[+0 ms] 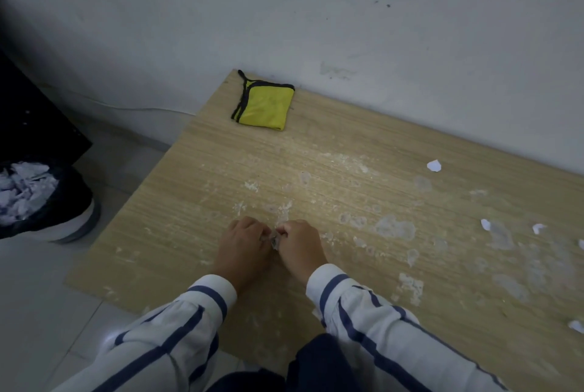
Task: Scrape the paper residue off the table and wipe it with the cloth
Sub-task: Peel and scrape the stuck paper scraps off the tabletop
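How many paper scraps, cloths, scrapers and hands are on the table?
Scraps: 5, one cut off by the picture's right edge
Cloth: 1, yellow
Scraper: 1, gripped between both hands
Hands: 2, left hand and right hand
Total: 9

I see the table (347,138) of pale wood-grain board, matt, crusted with rough whitish paper residue (395,228) toward three o'clock. At twelve o'clock the cloth (264,106) looks soft yellow fabric, black-trimmed. The wall (379,18) is matt, scuffed paint.
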`<state>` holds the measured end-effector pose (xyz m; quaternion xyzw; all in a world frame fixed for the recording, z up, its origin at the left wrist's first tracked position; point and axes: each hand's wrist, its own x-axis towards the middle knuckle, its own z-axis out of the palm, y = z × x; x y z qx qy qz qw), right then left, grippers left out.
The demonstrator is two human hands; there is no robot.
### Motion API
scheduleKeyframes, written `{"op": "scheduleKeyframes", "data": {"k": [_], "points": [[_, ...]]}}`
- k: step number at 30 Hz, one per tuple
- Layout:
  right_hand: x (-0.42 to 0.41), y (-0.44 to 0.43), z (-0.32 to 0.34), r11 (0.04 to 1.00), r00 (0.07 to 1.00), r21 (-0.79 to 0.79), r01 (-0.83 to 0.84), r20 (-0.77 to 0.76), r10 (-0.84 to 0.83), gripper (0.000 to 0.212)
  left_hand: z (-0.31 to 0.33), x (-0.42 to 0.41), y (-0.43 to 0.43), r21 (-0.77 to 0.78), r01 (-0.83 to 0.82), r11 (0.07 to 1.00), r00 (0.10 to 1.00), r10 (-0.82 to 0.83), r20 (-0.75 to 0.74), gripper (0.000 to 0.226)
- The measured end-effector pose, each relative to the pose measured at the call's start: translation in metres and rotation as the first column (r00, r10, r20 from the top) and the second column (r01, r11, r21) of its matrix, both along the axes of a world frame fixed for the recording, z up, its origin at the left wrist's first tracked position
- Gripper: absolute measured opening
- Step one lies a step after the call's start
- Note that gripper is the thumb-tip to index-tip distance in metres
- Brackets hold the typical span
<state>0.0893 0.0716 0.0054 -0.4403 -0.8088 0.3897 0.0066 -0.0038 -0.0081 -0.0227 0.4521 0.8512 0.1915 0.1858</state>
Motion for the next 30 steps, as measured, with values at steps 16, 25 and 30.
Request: {"op": "scheduleKeyframes", "data": {"k": [16, 25, 30], "points": [[0.007, 0.008, -0.005, 0.999, 1.000, 0.047, 0.011, -0.030, -0.009, 0.020, 0.013, 0.000, 0.012, 0.063, -0.031, 0.998, 0.999, 0.031, -0.007, 0.025], [0.054, 0.045, 0.004, 0.981, 0.988, 0.120, 0.150, -0.039, -0.147, 0.028, 0.023, 0.033, 0.056, 0.126, 0.100, 0.987, 0.991, -0.088, -0.104, 0.031], [0.113, 0.092, 0.011, 0.935, 0.944, 0.130, 0.329, -0.056, -0.324, 0.022, 0.023, 0.077, 0.105, 0.133, 0.247, 0.960, 0.968, -0.239, -0.071, 0.030]]}}
